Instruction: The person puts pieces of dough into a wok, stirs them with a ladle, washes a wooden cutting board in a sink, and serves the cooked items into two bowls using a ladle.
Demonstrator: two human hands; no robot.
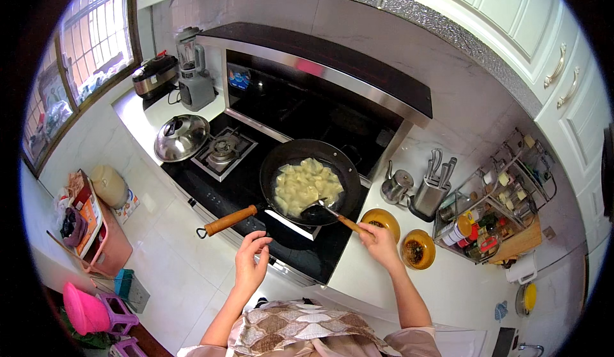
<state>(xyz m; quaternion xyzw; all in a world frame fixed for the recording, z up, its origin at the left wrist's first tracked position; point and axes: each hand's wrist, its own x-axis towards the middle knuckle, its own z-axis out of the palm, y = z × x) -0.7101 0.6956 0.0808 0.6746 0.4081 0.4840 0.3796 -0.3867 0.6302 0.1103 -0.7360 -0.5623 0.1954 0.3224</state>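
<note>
A black wok (271, 165) stands on the right burner of the gas hob, filled in the middle with pale dumplings (307, 184). My right hand (381, 246) grips the wooden handle of a metal spatula or ladle (331, 211), whose head dips in among the dumplings at the near right. Its exact shape is partly hidden by them. My left hand (253, 258) is empty, fingers apart and slightly curled, just in front of the hob's edge. It is close to the wok's wooden handle (232, 220) but apart from it.
Two amber bowls (419, 249) with dark sauce stand right of the hob. Behind them are a metal pot (397, 184), a knife block (429, 199) and a spice rack (479, 227). A domed lid (182, 138) lies by the left burner (223, 151); a blender (194, 79) stands behind.
</note>
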